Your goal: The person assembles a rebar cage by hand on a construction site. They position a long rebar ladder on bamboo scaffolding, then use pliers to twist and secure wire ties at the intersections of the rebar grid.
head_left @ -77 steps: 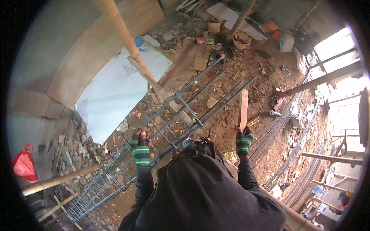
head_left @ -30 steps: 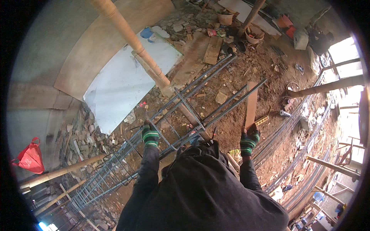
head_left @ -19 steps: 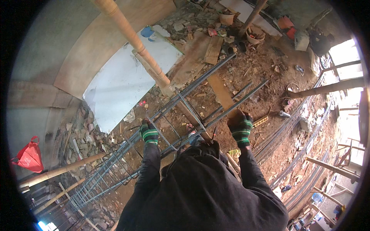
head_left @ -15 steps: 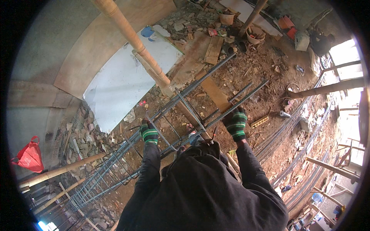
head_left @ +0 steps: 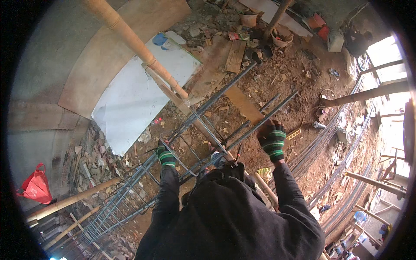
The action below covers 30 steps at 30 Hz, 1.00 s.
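A rebar cage of long ribbed bars and square stirrups runs diagonally from lower left toward upper right. My left hand, in a black glove with green stripes, is closed on the cage's far side, beside a square stirrup. My right hand, gloved alike, is just right of the near long bar, seemingly apart from it. Its fingers look curled; what they hold, if anything, is hidden. Between my hands, a stirrup slants across the bars. A thin dark-tipped tool stands close to my chest.
A bamboo pole rises on the left, before a white sheet. A brown board lies under the bars. Rubble and dirt cover the ground. Long loose bars lie at right; a red bag is at far left.
My right hand has shifted right and slightly down, away from the near bar. My left hand stays at the cage. The whole view has shifted slightly.
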Each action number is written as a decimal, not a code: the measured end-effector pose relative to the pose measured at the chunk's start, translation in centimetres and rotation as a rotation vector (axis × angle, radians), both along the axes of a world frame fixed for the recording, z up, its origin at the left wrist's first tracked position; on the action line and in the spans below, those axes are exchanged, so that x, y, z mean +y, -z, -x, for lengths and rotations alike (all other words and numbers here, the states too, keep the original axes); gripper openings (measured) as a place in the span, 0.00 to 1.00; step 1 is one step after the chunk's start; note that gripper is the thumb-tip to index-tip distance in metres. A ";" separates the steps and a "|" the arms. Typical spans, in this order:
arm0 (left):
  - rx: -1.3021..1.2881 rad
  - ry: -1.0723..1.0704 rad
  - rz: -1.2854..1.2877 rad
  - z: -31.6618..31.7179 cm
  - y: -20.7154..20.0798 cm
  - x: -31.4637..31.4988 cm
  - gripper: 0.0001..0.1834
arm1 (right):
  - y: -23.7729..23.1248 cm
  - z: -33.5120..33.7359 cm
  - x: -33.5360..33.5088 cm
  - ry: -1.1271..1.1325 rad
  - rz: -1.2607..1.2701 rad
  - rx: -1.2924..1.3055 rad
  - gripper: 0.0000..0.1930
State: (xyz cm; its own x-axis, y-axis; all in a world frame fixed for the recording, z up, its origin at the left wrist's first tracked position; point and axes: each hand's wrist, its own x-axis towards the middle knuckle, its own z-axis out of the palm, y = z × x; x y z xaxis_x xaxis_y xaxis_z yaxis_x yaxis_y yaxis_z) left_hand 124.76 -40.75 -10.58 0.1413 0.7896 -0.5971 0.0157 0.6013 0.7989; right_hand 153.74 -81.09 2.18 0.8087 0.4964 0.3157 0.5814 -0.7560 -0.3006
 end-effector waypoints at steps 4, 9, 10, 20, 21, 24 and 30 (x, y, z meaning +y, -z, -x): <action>0.004 0.015 -0.094 0.5 2.2 0.0 0.11 | -0.3 -0.9 -4.7 0.018 0.106 -0.015 0.28; 0.069 0.108 -0.165 0.6 1.5 -0.4 0.10 | 3.1 -4.9 -10.7 0.183 -0.626 0.601 0.22; 0.080 0.144 -0.207 0.4 1.0 -0.6 0.11 | 4.2 -6.7 -10.9 0.338 -0.796 0.703 0.22; 0.269 0.249 -0.470 0.0 -1.1 -2.1 0.14 | 3.7 -23.7 -5.4 0.081 -0.240 0.732 0.21; 0.295 0.275 -0.485 0.3 -0.8 -2.0 0.13 | 3.5 -24.4 -4.8 0.037 -0.134 0.746 0.21; 0.290 0.253 -0.473 0.8 0.2 -1.9 0.14 | 3.4 -25.8 -3.5 -0.041 -0.022 0.825 0.22; 0.300 0.221 -0.421 1.8 0.9 -2.1 0.16 | 2.7 -24.6 -1.9 0.115 -0.327 0.978 0.29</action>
State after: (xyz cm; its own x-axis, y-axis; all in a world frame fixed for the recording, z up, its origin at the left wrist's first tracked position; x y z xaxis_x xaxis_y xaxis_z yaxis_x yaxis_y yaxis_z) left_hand 122.94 -42.88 -11.47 0.2033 0.9392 -0.2766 0.3688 0.1883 0.9102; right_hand 178.38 -82.98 -0.49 0.8210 0.4082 -0.3992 -0.0978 -0.5883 -0.8027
